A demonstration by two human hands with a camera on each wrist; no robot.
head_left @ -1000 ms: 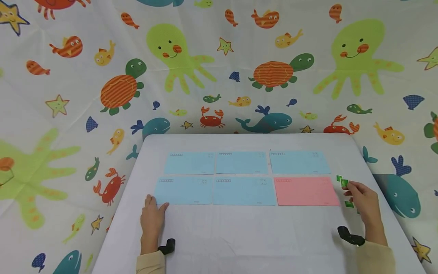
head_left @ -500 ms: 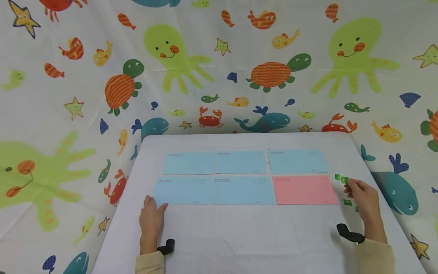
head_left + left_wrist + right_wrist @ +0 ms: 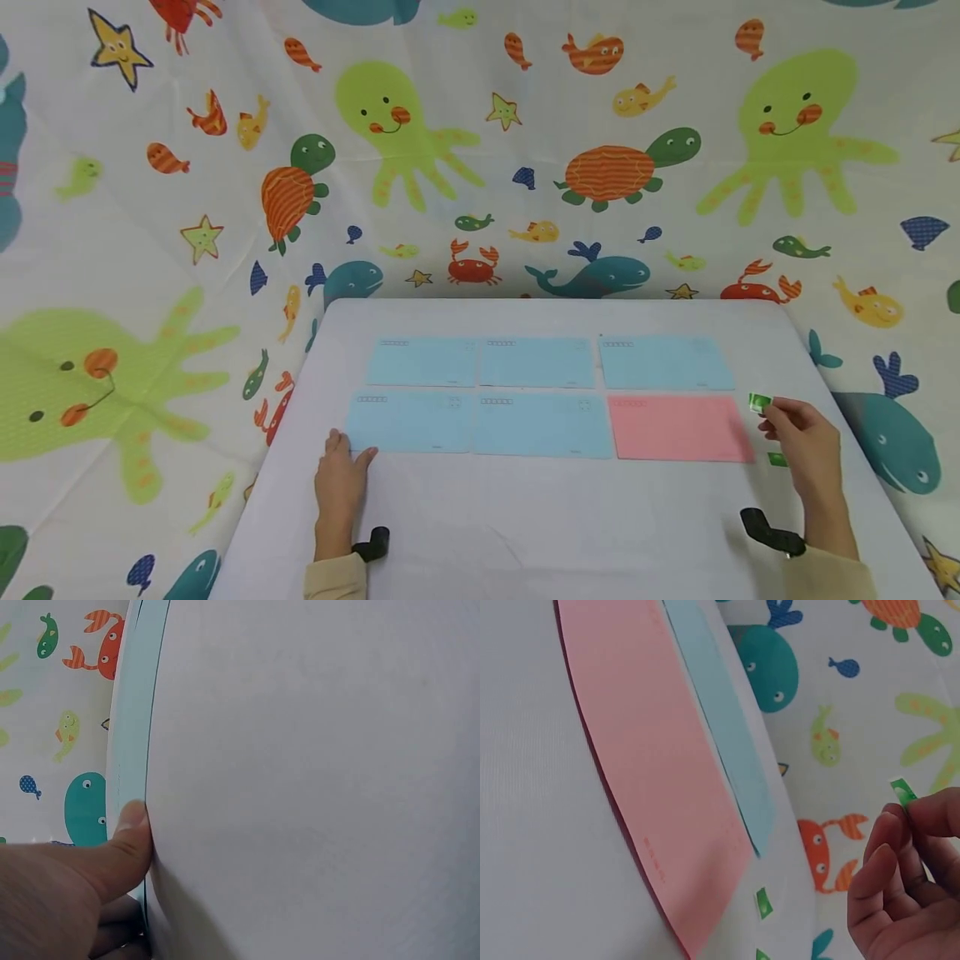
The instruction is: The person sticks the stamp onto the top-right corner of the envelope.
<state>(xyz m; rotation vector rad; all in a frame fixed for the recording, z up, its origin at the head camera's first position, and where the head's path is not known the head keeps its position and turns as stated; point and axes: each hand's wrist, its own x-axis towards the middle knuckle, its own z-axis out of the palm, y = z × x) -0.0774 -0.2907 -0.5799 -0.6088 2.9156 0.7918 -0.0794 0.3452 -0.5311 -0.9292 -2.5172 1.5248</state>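
Blue and pink envelopes lie in two rows on the white table. My right hand (image 3: 810, 442) pinches a small green stamp (image 3: 902, 792) between thumb and index finger, right of the pink envelope (image 3: 682, 427). In the right wrist view a loose green stamp (image 3: 763, 903) lies past that envelope's end; the head view shows another green stamp (image 3: 777, 459) partly behind the hand. My left hand (image 3: 341, 483) rests at the lower left corner of the front-left blue envelope (image 3: 408, 423), its thumb (image 3: 133, 825) on the paper's edge.
Behind the pink envelope lies a blue envelope (image 3: 666, 363); more blue ones (image 3: 536, 363) extend leftward. A cloth (image 3: 480, 192) printed with sea animals hangs behind the table (image 3: 525, 525). Each wrist wears a black camera mount (image 3: 771, 533).
The head view has shifted a little. Two green stamps showed apart at my right fingertips before; now they appear as one patch there. The left hand stays at the envelope's corner.
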